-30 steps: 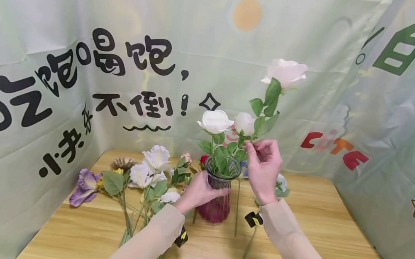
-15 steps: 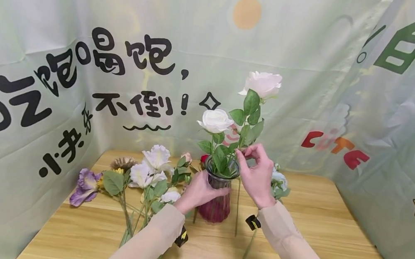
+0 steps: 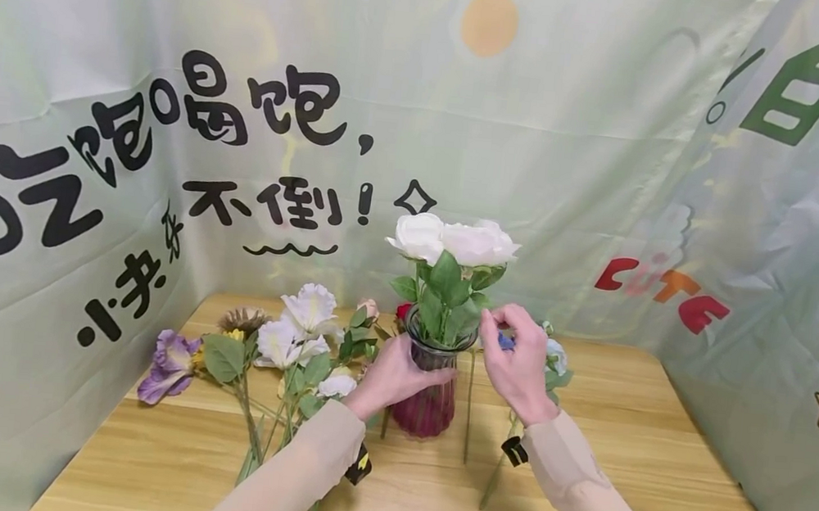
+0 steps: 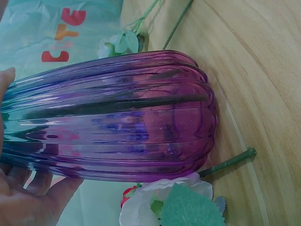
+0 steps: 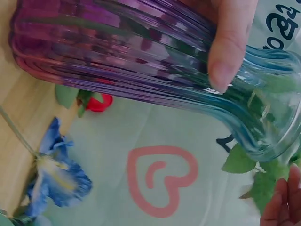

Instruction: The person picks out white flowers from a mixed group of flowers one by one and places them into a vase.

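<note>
A ribbed glass vase point(image 3: 426, 412), purple at its base and bluish at its flared mouth, stands upright on the table. My left hand point(image 3: 398, 378) grips it just below the neck, with the thumb point(image 5: 226, 61) across the glass in the right wrist view. Two roses, one white point(image 3: 417, 236) and one pale pink point(image 3: 483, 244), stand side by side in it, their leaves crowding the mouth. Through the glass in the left wrist view a dark stem point(image 4: 122, 104) runs to the base. Just right of the rim, my right hand point(image 3: 517, 363) has loosely bent fingers near the leaves and holds no visible stem.
To the left lie white irises point(image 3: 308, 311), a purple iris point(image 3: 171, 368) and other loose flowers. A blue flower point(image 5: 59, 174) and a red one point(image 5: 99, 102) lie behind the vase. A pale blue flower point(image 3: 555, 358) lies right. Printed cloth hangs behind the wooden table point(image 3: 625, 474).
The pale pink rose has come left and down into the vase, level with the white one. My right hand has let go and shifted slightly right. My left hand keeps its grip.
</note>
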The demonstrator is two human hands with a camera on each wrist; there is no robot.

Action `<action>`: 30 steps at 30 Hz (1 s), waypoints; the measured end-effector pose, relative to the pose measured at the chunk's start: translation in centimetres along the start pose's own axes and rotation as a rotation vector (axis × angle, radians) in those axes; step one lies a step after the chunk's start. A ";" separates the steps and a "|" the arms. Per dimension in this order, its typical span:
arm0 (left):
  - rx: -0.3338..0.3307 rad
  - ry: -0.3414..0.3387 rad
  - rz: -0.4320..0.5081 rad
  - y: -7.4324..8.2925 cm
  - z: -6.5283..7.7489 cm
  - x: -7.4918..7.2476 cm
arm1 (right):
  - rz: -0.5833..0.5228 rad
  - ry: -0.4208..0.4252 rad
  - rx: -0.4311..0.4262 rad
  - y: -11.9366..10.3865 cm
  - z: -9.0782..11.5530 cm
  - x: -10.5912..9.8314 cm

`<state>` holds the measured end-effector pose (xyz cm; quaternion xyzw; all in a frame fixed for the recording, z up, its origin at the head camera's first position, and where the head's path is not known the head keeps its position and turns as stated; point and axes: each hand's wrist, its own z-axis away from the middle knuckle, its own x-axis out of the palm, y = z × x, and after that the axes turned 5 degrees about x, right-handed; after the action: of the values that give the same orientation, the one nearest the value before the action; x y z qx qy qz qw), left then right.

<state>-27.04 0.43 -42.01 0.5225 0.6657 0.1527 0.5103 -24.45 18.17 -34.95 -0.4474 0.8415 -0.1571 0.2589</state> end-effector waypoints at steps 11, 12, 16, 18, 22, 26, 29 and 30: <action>-0.015 -0.001 -0.011 -0.1 -0.2 0.2 | 0.011 -0.003 0.189 -1.7 1.1 -1.5; -0.016 -0.001 -0.008 -0.1 -0.2 0.2 | 0.008 -0.007 0.197 -1.6 1.3 -1.5; -0.024 -0.003 -0.001 -0.1 -0.1 0.2 | -0.007 -0.021 0.258 -1.1 2.0 -1.6; -0.026 -0.003 -0.001 -0.1 -0.1 0.2 | -0.011 -0.031 0.304 -1.0 2.5 -1.7; -0.023 0.002 0.002 0.0 -0.1 0.2 | 0.002 -0.061 0.391 -0.7 3.4 -1.8; -0.032 -0.001 0.007 -0.1 -0.1 0.1 | 0.006 -0.096 0.424 -0.3 4.2 -1.9; -0.042 -0.011 0.008 0.0 -0.1 0.1 | -0.009 -0.118 0.442 0.0 4.7 -2.0; -0.042 -0.012 0.009 0.0 -0.2 0.1 | -0.012 -0.123 0.449 0.2 4.9 -2.0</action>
<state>-27.19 0.55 -42.03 0.5153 0.6569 0.1658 0.5248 -20.81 19.80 -38.41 -0.3924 0.7654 -0.3143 0.4017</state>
